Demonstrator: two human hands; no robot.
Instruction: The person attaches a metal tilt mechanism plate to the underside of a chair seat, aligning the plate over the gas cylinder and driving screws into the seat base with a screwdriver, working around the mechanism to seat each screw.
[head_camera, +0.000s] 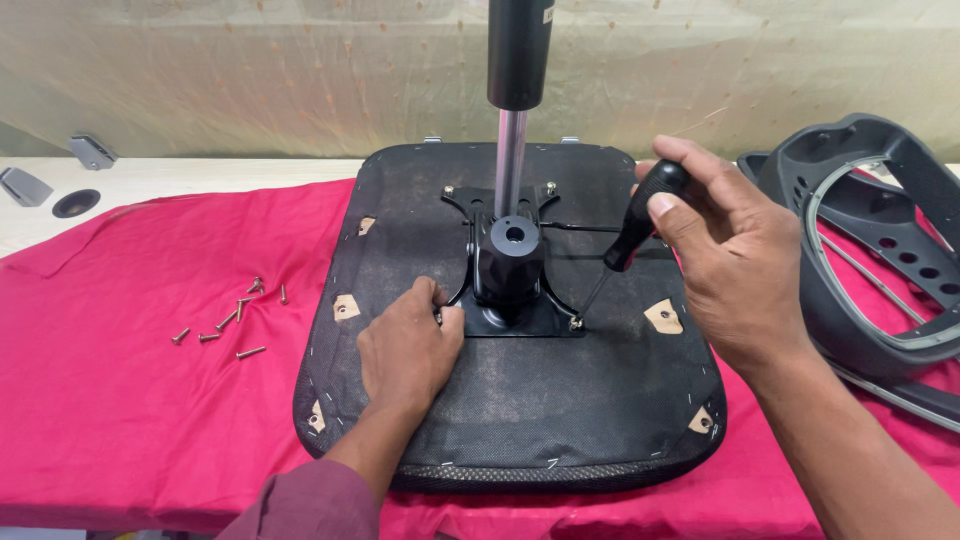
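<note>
Our right hand (735, 265) grips a screwdriver (630, 235), tip on a corner screw (575, 322) of the metal plate (515, 318); our left hand (410, 350) presses its fingers against the plate's edge on the upturned seat (510, 420).

I see a red cloth (120, 400) under a black seat pad (560, 420) (tan patches at its corners), a black-handled screwdriver (640, 215), and a silver-and-black gas cylinder (515, 110).
</note>
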